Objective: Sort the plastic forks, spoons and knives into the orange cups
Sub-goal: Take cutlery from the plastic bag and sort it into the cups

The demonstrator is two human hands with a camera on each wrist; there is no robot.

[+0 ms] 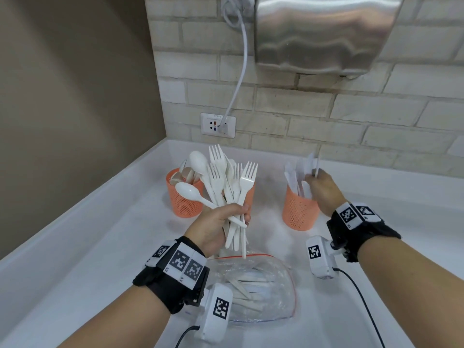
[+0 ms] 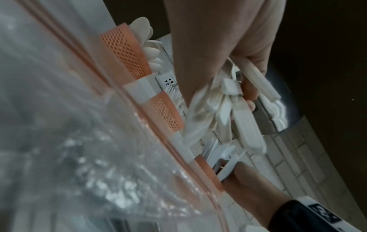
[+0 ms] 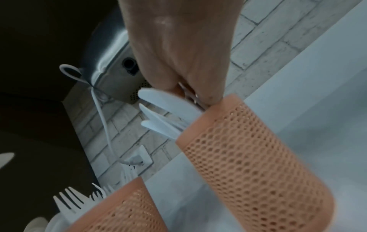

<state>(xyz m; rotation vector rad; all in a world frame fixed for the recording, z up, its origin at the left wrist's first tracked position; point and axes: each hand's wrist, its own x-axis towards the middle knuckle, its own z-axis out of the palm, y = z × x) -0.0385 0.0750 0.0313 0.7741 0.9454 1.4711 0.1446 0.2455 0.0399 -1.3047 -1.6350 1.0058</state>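
Observation:
My left hand (image 1: 232, 218) grips a fanned bundle of white forks and spoons (image 1: 226, 179) upright above the counter; the left wrist view shows the handles (image 2: 228, 100) sticking out below the fist. My right hand (image 1: 320, 185) is over the right orange cup (image 1: 298, 212) and pinches a white knife (image 1: 317, 164) among the knives standing there (image 3: 164, 100). The left cup (image 1: 184, 199) holds spoons. Only the edge of the middle cup (image 1: 251, 194) shows behind the bundle; in the right wrist view it (image 3: 123, 210) holds forks.
A clear zip bag (image 1: 256, 285) with more white cutlery lies on the white counter (image 1: 88, 247) just below my hands. A metal hand dryer (image 1: 321, 33) hangs on the brick wall, its cable plugged into a socket (image 1: 218, 125).

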